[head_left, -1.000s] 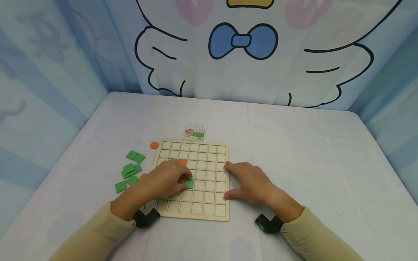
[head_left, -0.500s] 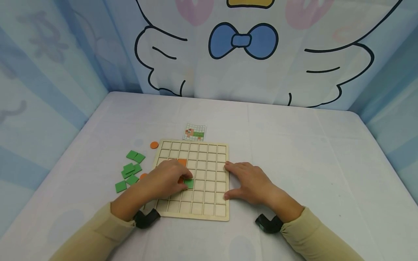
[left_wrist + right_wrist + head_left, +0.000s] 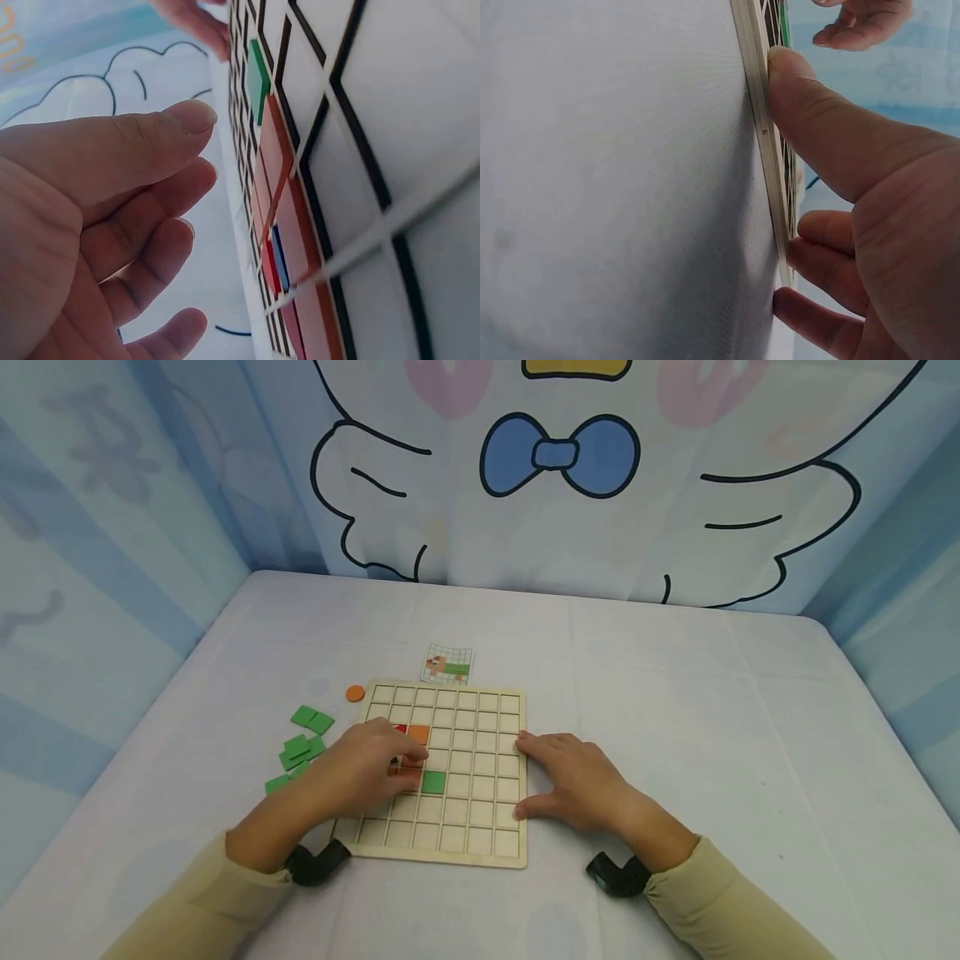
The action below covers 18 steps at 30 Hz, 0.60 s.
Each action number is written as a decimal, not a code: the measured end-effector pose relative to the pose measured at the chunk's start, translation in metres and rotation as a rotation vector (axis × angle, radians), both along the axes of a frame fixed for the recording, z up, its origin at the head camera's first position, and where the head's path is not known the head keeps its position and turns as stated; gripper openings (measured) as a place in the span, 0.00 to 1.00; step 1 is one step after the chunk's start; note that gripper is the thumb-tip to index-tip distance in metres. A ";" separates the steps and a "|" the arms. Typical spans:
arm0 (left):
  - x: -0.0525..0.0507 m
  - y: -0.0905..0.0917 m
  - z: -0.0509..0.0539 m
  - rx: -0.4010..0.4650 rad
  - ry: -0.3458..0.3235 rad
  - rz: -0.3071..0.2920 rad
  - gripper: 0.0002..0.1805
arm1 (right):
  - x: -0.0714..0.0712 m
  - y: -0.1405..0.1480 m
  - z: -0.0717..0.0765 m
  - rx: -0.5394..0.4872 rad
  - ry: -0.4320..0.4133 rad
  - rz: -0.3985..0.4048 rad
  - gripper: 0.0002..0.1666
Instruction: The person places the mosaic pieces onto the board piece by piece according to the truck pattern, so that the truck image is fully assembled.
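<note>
A wooden grid board [image 3: 471,812] lies flat on the table, with a green square tile [image 3: 433,782] in one of its cells. Left of that tile sit several orange, red and blue pieces, best seen in the left wrist view, among them an orange tile [image 3: 418,735]. My left hand [image 3: 358,764] hovers over the board's left part and hides some cells. Nothing is between its thumb and loosely bent fingers [image 3: 176,187]. My right hand [image 3: 573,777] rests against the board's right edge, thumb [image 3: 795,82] and fingertips spread along it.
Several loose green tiles [image 3: 318,723] lie left of the board, partly behind my left forearm. An orange disc [image 3: 355,693] lies by the board's upper left corner. A small picture card [image 3: 447,663] with a gridded drawing lies at its far edge. A curtain [image 3: 555,543] hangs behind the table.
My left hand has let go of the green tile, which stays in its cell, and has drawn back to the left. More orange and red pieces show. The right hand has stayed put.
</note>
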<state>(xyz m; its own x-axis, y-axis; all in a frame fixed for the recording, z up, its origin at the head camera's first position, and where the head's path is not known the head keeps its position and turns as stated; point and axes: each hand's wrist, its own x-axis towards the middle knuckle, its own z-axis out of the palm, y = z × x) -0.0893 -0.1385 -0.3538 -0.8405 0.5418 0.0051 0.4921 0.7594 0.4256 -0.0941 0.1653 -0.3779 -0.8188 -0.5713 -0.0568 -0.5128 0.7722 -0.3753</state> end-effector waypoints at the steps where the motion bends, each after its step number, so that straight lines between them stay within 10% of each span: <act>1: 0.000 -0.003 0.001 -0.005 -0.010 0.015 0.14 | 0.000 0.000 0.000 -0.002 0.001 0.001 0.49; 18: 0.002 -0.054 0.017 -0.052 -0.114 0.305 0.22 | 0.000 0.000 0.000 0.004 0.014 0.008 0.49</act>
